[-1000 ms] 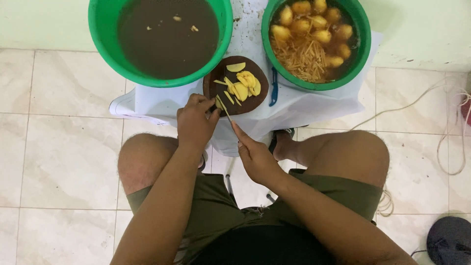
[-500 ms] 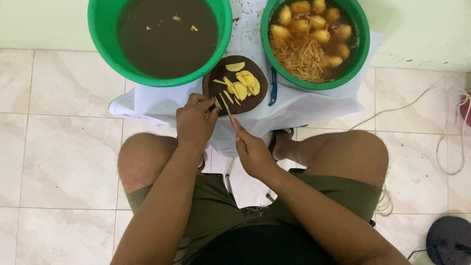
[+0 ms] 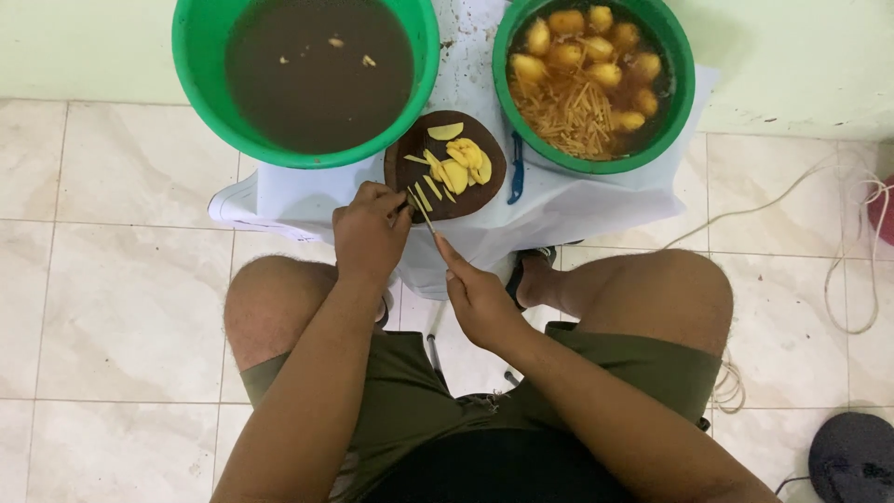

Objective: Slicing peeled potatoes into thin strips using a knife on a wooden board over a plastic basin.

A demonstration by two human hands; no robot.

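The left hand pinned wet, probably slippery potato slices on the round board while the right hand gripped a thin knife.

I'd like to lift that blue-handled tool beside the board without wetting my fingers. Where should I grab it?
Grip the blue-handled tool at mid-handle, coming from below, the person's side. It lies lengthwise between the round cutting board and the right green basin, so both flanks are crowded.

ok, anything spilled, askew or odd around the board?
Nothing spilled. One oddity: a blue-handled tool lies half tucked under the right green basin, beside the round cutting board. Otherwise the left hand pins a piece while the right hand works the knife.
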